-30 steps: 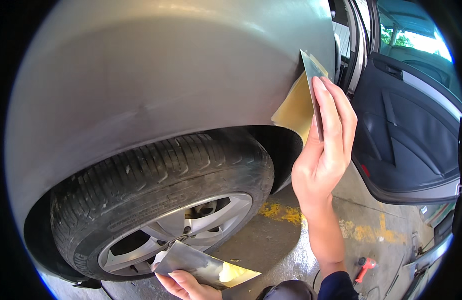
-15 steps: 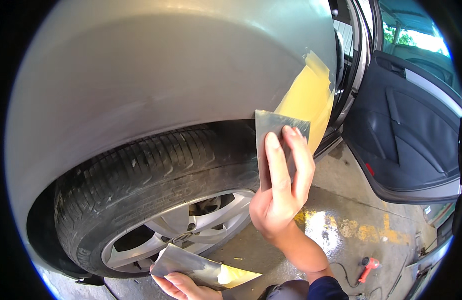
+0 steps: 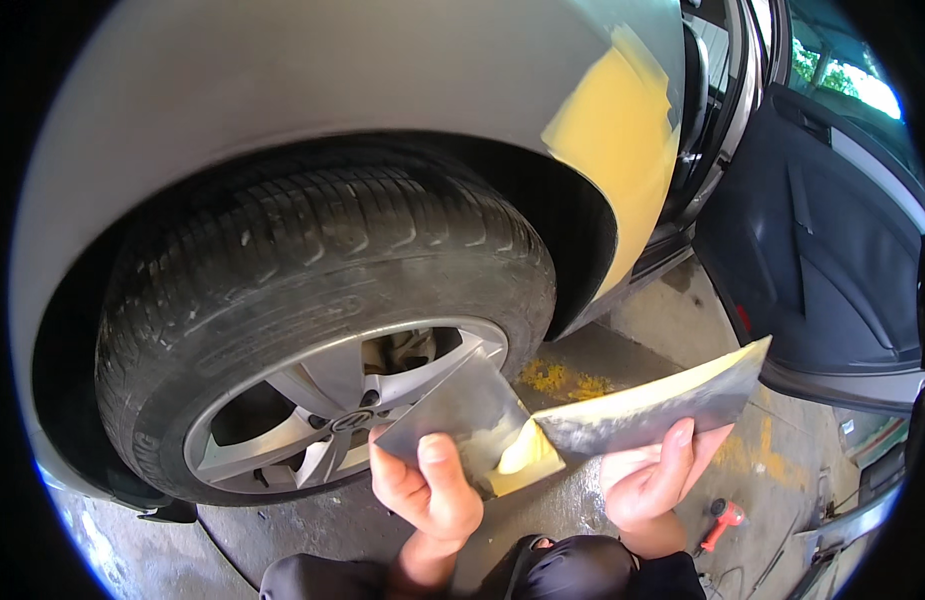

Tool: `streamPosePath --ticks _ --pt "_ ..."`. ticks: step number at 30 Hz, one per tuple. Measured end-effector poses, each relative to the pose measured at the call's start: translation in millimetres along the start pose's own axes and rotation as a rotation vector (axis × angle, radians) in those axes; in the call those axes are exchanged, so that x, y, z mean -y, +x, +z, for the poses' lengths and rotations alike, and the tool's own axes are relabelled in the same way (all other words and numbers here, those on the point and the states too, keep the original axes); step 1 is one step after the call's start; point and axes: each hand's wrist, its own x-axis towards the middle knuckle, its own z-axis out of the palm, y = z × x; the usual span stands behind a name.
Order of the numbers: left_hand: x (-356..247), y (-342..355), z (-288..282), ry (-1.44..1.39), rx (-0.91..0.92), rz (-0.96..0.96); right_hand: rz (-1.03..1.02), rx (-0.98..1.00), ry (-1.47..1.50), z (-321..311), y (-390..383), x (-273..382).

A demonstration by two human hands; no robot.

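My left hand (image 3: 432, 485) grips a metal plate (image 3: 462, 395) with a lump of pale yellow paste (image 3: 522, 455) near its right end. My right hand (image 3: 647, 485) holds a thin metal spreader (image 3: 672, 420), with yellow paste along its upper edge; its near end meets the plate at the paste. Both tools are low in view, in front of the wheel (image 3: 332, 410) and its black tire (image 3: 232, 290). Above them, the grey fender (image 3: 282, 70) carries a broad yellow paste patch (image 3: 617, 140) at the right of the wheel arch.
An open car door (image 3: 812, 260) fills the right side. On the stained concrete floor (image 3: 182, 550) lie a red power tool (image 3: 722, 518) and cables. My dark-clothed knees (image 3: 567, 575) show at the bottom. Worn yellow markings (image 3: 562, 380) run under the car.
My right hand and spreader have come down from the fender to meet the plate, which has moved up and right with my left hand. The yellow patch is now fully visible, and the view has shifted.
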Motion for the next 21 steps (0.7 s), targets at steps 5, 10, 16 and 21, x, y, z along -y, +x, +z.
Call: streamPosePath --ticks 5,10,16,21 --pt "0 -8 10 0.057 0.009 0.076 0.058 0.356 0.026 -30 -6 -1" --pt "9 -12 16 0.019 0.026 0.05 0.319 0.741 -0.076 -61 -16 3" --pt "17 -11 12 -0.089 -0.017 0.068 0.132 1.1 -0.583 -74 0 -21" --pt "9 -5 17 -0.084 -0.215 0.004 -0.41 0.614 -0.578 -26 68 -30"
